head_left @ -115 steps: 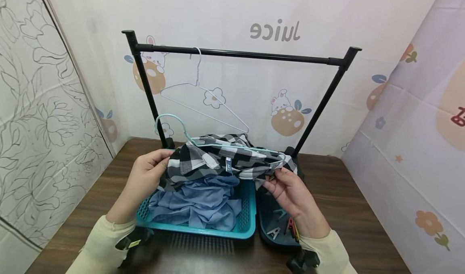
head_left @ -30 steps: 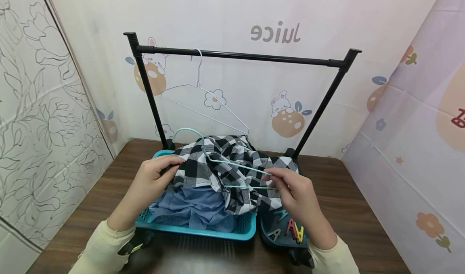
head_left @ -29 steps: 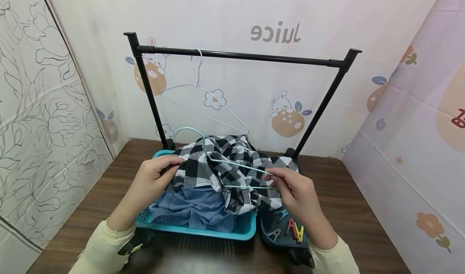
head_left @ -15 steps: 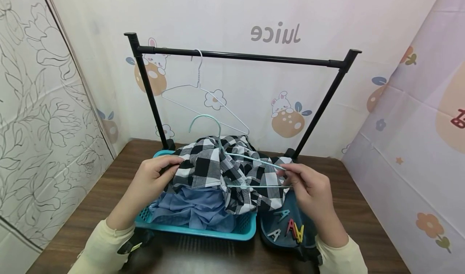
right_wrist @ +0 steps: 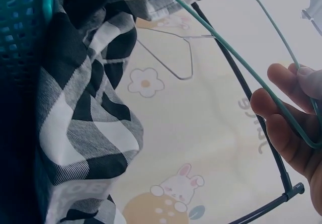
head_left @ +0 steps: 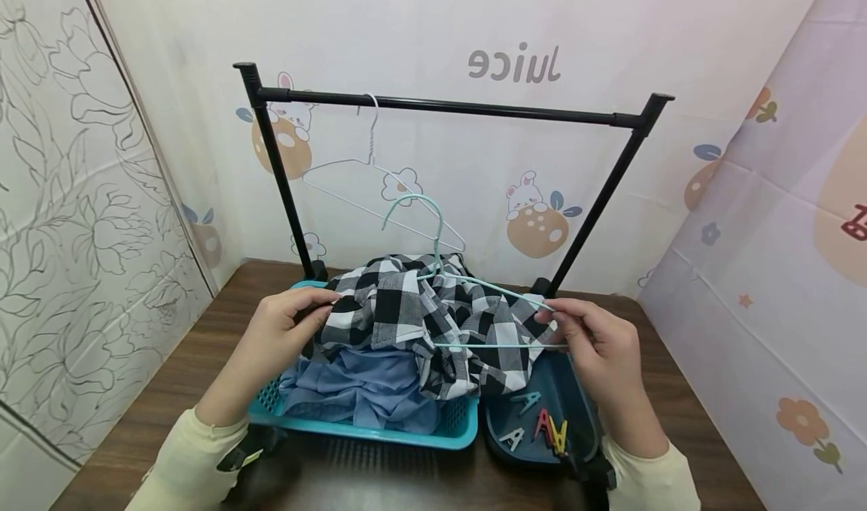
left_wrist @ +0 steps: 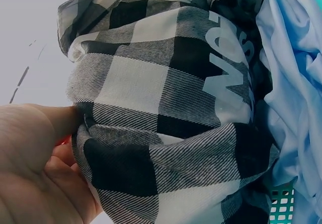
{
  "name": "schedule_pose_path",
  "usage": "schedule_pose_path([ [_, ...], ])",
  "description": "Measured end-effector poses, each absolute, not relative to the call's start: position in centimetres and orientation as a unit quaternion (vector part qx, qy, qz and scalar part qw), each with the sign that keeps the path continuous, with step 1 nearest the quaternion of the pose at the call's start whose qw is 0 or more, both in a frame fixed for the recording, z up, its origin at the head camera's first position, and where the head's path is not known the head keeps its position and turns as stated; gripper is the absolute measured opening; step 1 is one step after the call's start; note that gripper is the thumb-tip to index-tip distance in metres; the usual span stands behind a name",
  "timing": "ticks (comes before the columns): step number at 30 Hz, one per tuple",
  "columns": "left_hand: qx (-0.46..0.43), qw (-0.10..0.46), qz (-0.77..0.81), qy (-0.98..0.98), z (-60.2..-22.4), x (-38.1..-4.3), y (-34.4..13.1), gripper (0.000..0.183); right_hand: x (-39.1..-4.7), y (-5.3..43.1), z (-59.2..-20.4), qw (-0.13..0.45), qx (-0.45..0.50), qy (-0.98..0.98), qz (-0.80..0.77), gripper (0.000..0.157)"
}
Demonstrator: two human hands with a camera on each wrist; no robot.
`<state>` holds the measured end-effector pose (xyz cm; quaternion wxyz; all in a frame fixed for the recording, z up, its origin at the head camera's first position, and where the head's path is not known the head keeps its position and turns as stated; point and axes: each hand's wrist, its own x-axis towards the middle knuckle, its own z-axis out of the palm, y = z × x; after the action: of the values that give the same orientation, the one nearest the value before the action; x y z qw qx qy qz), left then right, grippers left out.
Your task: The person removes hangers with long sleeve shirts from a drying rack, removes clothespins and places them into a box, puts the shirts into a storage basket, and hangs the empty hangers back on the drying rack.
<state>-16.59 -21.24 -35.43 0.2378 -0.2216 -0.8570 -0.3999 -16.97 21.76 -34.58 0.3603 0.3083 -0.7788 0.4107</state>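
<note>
My left hand [head_left: 287,326] pinches the left shoulder of a black-and-white checked shirt [head_left: 400,311] between thumb and fingers; the left wrist view shows white lettering on the cloth [left_wrist: 226,78]. My right hand [head_left: 603,345] grips the right end of a mint-green wire hanger [head_left: 497,289]. In the right wrist view the hanger's wire [right_wrist: 236,65] bends round at the fingers. The hanger's left part is hidden inside the shirt, and its hook stands up above the collar. Under the shirt, a blue garment [head_left: 366,394] lies in a turquoise basket [head_left: 433,442].
A black rack [head_left: 474,107] stands behind, with a white wire hanger [head_left: 372,146] on its bar. Right of the basket is a dark blue tray [head_left: 576,406] holding a yellow clothespin [head_left: 558,436] and several others. All this stands on a brown wooden table [head_left: 677,390].
The right hand has let go of the shirt's right side and taken the hanger's end, drawing it rightward. The hook has shifted right and turned upright. The left hand keeps its pinch on the shirt.
</note>
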Motion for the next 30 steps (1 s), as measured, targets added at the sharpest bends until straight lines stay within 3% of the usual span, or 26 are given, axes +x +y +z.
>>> schedule_pose_path([
  [30, -0.198, 0.167, -0.413, -0.873, -35.3, -16.7, -21.8, 0.022, -17.2, 26.2, -33.6, 0.357, 0.293, -0.776, 0.43, 0.032],
])
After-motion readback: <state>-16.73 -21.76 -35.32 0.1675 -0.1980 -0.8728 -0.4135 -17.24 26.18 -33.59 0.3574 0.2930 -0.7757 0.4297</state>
